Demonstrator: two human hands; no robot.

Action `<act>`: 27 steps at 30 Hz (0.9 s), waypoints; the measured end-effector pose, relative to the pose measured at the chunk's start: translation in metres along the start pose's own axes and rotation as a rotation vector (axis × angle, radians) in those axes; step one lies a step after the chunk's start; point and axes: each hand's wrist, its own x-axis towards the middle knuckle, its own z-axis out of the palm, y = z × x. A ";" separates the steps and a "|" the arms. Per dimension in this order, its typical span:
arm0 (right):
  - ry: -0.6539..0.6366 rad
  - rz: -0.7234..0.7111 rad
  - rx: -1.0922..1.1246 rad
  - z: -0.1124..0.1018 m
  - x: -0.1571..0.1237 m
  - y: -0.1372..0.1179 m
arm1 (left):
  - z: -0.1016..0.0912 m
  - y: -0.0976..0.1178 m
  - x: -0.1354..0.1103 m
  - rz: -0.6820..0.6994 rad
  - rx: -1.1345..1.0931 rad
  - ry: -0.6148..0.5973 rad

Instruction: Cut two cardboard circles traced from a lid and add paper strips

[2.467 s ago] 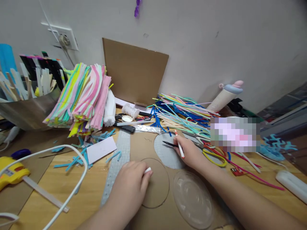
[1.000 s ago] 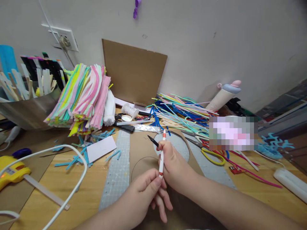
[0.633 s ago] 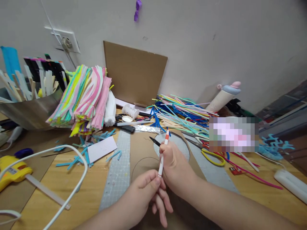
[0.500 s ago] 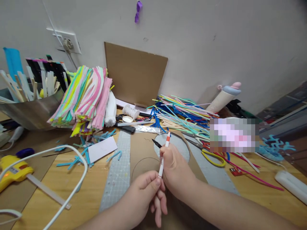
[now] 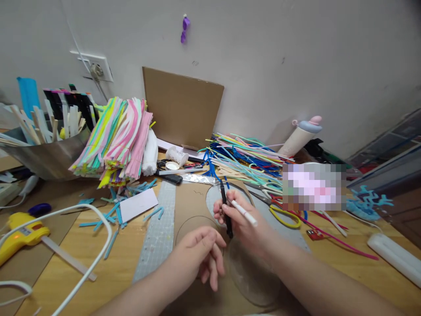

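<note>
My right hand [image 5: 241, 224] is closed on two pens at once: a white marker [image 5: 244, 212] that points right, and a black pen [image 5: 225, 210] standing nearly upright. It hovers over a brown cardboard sheet [image 5: 192, 199] with a pencilled circle [image 5: 184, 219] and a round cut-out hole [image 5: 213, 197]. My left hand [image 5: 200, 252] rests just left of it over the circle, fingers loosely curled and apart, with nothing visible in them. A clear plastic lid [image 5: 251, 278] lies partly under my right forearm.
A grey cutting mat [image 5: 157, 239] lies to the left. A yellow glue gun [image 5: 23, 235] and white cable [image 5: 101, 219] are at the far left. Bundled pipe cleaners [image 5: 115, 136], loose coloured sticks [image 5: 246, 153], yellow-handled scissors [image 5: 285, 217] and a bottle [image 5: 299, 136] crowd the back.
My left hand has let go of the white marker's end and dropped away. My right hand has turned the marker to point right, and the black pen now stands upright.
</note>
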 end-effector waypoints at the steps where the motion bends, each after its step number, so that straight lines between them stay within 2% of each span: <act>1: 0.000 0.017 0.117 0.000 0.000 -0.003 | 0.001 0.001 0.002 0.012 0.014 0.076; 3: 0.019 0.011 0.265 0.004 -0.003 -0.006 | 0.004 0.002 0.006 0.047 0.030 0.177; 6: 0.060 -0.026 0.362 0.012 -0.010 -0.005 | 0.013 -0.001 0.015 0.085 0.026 0.184; 9: 0.035 -0.045 0.343 0.015 -0.018 -0.007 | 0.021 -0.008 0.019 0.094 0.004 0.173; 14: 0.094 -0.181 0.194 -0.002 -0.026 -0.016 | 0.027 -0.017 0.007 0.057 -0.043 0.137; 19: 0.063 -0.109 0.219 -0.017 -0.039 -0.017 | 0.037 -0.017 -0.006 -0.005 -0.108 0.088; 22: 0.041 -0.126 0.254 -0.019 -0.049 -0.017 | 0.043 -0.019 -0.006 -0.005 -0.051 0.148; 27: 0.081 -0.189 0.310 -0.018 -0.058 -0.014 | 0.055 -0.023 -0.008 0.082 0.152 0.264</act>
